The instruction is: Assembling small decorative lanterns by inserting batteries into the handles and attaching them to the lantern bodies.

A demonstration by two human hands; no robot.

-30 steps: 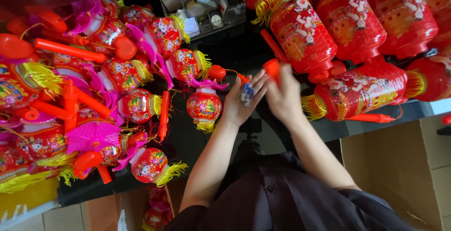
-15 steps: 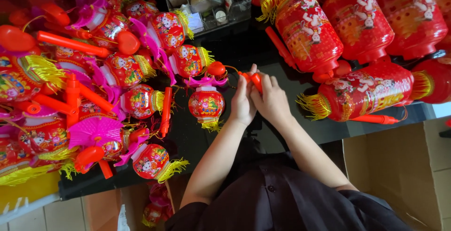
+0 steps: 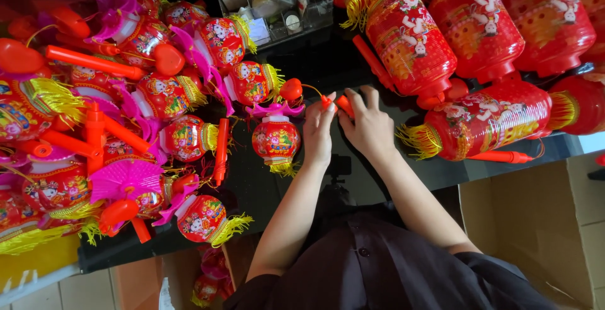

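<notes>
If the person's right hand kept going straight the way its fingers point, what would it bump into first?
The right hand points up the picture, away from the body, across a stretch of dark table. First in that line is probably the clear plastic organiser tray at the far edge, or the long red handle stick beside it; depth is hard to judge.

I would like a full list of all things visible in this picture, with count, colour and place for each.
small lantern: one, red with pink top and yellow tassel, on the black table just left of the hands
small lanterns: many, red, pink and yellow, piled at left
orange handle sticks: several, among the left pile
big lanterns: several, red with yellow tassels, upper right
clear organiser tray: one, top centre
cardboard box: one, brown, lower right
black table: one, under everything
orange stick: one, between both hands
left hand: on the stick
right hand: on the stick
</notes>
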